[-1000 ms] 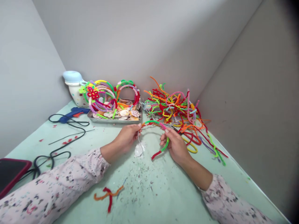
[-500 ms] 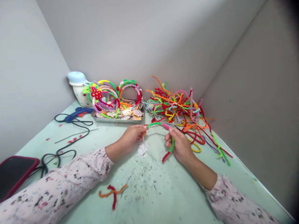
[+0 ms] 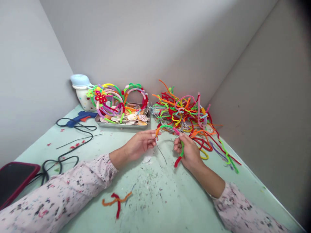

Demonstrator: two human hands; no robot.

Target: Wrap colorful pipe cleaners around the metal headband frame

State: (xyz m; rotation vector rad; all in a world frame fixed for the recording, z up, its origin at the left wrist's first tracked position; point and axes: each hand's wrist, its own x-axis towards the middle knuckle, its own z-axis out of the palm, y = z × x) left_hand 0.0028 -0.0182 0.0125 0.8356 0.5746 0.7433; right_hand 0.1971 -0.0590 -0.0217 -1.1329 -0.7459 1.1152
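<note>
A wire band wrapped in fuzzy pipe cleaner (image 3: 167,126) arches between the two hands, raised above the middle of the table (image 3: 184,204). Its colours run orange, green, pink, then green again, to a red tip that hangs below the right hand. The left hand (image 3: 138,144) pinches the orange end between thumb and fingertips; from there a bare grey wire end (image 3: 161,153) slants downward. The right hand (image 3: 190,151) grips the pink stretch between thumb and forefinger, the other fingers curled in.

Under the wire end, a small whitish patch (image 3: 147,159) lies on the tabletop. Nearer the wearer, an orange pipe cleaner piece (image 3: 107,203) and a red one (image 3: 118,210) cross each other.

Beyond the right hand spreads a tangled heap of pipe cleaners (image 3: 179,108) — red, orange, green, yellow, pink. To its left, a metal tray (image 3: 121,126) holds seashells (image 3: 132,116) with colourful wrapped hoops (image 3: 114,86) standing on them, a red flower (image 3: 100,96) at the front. A white cup with a pale blue lid (image 3: 82,94) stands behind, beside a blue glue gun (image 3: 79,118). Black cord (image 3: 60,165) loops toward a red-cased phone (image 3: 16,181) at the left edge.
</note>
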